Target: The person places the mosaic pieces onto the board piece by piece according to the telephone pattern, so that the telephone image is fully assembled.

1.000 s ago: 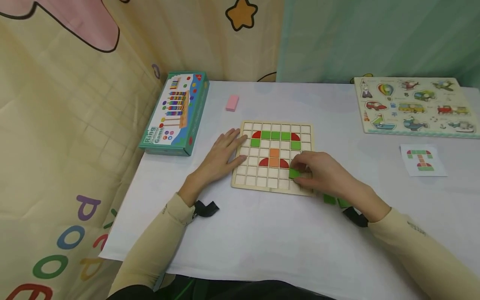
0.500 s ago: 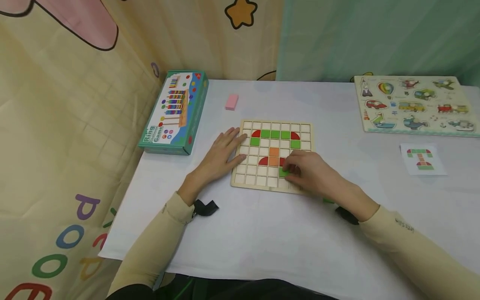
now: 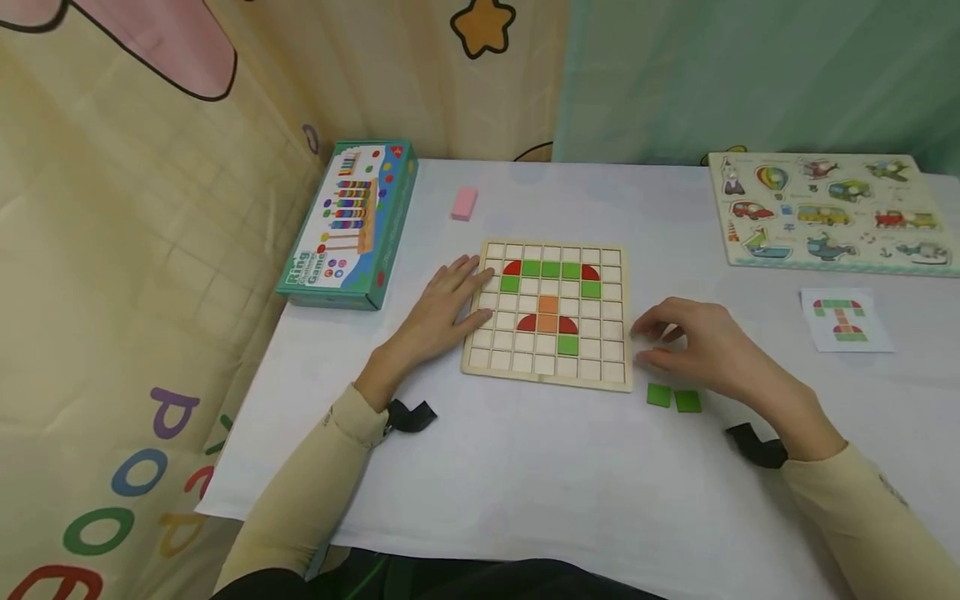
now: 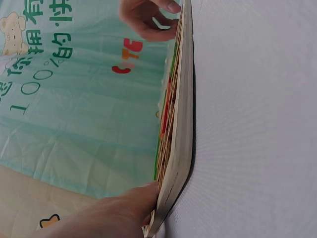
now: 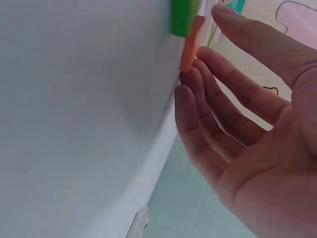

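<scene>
In the head view, our left hand [image 3: 446,312] lies flat with fingers spread, grasping nothing, its fingertips on the near edge of the grid board [image 3: 543,364] to its right. Our right hand [image 3: 708,346] is released, fingers loosely bent and thumb apart, just beyond the board's other side. Half a second ago it was over the board with its fingers on a green tile [image 3: 567,344]; now that tile lies uncovered in its cell, between our hands. Two loose green tiles [image 3: 673,398] show on the counter [image 3: 510,483] just below the right hand.

In the left wrist view, the left hand touches the board's rim.

In the right wrist view, the right hand's thumb stands off its curved fingers; an orange piece [image 5: 192,44] shows by the fingertips, and we cannot tell whether they touch.
</scene>
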`<state>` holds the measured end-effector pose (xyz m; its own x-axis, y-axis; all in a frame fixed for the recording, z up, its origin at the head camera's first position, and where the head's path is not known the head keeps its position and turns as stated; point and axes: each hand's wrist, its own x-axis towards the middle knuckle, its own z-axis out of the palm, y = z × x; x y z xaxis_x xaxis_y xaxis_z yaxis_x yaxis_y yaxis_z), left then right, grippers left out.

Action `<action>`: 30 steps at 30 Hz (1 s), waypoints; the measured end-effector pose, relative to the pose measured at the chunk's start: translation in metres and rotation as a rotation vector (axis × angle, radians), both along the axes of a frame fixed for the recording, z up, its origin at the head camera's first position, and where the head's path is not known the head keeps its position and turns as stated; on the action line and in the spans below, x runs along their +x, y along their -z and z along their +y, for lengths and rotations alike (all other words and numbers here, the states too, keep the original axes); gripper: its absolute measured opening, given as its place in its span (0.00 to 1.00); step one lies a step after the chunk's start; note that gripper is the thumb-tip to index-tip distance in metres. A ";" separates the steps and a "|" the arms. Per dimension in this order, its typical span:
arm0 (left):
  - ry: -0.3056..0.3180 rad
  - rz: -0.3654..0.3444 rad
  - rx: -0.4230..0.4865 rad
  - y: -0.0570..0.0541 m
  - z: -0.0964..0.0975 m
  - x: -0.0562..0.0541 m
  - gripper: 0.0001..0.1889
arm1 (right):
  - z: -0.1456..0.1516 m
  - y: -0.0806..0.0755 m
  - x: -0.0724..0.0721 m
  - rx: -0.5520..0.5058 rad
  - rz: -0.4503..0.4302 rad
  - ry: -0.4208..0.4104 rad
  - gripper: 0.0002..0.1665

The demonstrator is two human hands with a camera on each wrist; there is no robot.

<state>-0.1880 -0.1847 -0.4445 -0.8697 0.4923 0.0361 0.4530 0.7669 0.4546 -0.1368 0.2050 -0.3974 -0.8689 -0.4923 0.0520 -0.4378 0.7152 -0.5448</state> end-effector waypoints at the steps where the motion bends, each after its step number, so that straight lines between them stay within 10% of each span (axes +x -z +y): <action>1: 0.000 0.000 -0.001 0.000 0.000 0.000 0.35 | 0.004 0.000 0.001 0.016 -0.022 0.010 0.16; 15: 0.003 0.007 0.000 0.000 0.000 0.001 0.34 | 0.010 -0.002 -0.002 0.061 0.056 -0.009 0.11; 30: 0.005 0.008 0.005 0.000 0.000 0.001 0.35 | -0.082 -0.018 -0.085 0.056 0.006 -0.130 0.13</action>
